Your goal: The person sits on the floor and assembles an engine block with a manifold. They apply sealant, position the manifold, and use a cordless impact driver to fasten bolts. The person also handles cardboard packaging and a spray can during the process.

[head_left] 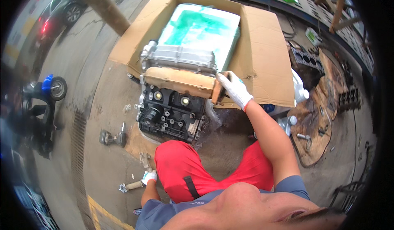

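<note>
Gripping brown block [218, 91], right hand [235, 89], left hand [149, 177] grasping tube [134, 185], pale label [192, 127] on engine [171, 99]

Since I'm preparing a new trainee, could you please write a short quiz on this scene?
1. True or false: both of the person's hands are ungloved.
2. Which power tool is on the ground to the left of the engine?
3. What colour are the person's trousers? A) blue B) red C) black

Key:
1. False; the left hand and right hand wear white gloves.
2. A drill.
3. B
</note>
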Motion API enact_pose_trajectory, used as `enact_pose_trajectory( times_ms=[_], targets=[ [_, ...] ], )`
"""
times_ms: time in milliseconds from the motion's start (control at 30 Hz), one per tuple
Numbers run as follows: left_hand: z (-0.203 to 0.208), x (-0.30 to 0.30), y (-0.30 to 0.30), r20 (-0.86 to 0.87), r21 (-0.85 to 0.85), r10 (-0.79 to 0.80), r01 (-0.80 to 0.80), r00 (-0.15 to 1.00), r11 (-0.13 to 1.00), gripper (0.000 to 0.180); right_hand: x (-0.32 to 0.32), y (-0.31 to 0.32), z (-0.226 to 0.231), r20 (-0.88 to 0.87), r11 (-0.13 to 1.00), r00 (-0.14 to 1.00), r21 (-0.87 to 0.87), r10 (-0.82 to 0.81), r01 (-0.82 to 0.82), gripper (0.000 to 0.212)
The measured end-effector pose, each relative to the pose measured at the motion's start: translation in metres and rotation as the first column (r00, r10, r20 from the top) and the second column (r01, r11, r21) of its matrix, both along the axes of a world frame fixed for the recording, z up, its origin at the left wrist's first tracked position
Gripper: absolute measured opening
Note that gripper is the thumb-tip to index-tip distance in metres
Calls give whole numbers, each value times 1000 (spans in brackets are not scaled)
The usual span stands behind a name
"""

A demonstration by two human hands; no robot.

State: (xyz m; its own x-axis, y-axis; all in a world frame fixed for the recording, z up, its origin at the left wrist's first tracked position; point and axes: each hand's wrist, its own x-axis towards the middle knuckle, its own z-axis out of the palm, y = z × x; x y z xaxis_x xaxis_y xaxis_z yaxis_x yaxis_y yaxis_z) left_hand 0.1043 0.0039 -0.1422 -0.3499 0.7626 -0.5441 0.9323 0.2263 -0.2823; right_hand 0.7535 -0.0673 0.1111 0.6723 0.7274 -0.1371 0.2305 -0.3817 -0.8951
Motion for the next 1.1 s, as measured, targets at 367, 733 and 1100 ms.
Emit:
enact_pose_trajectory(
  times_ms=[367,733,1100],
  targets=[
    [33,70,32,513,742,-233,-291,826,604,64,85,-20,-27,-523,777,823,416,-219,472,41],
    [273,354,89,0,942,-977,328,-215,-73,32,85,-41,-82,267,914,910,-343,316,-217,35],
    [317,492,-8,44,711,-773,563,-632,-420,38,140,-123,-200,82,886,960,-413,268,-212,44]
  ],
)
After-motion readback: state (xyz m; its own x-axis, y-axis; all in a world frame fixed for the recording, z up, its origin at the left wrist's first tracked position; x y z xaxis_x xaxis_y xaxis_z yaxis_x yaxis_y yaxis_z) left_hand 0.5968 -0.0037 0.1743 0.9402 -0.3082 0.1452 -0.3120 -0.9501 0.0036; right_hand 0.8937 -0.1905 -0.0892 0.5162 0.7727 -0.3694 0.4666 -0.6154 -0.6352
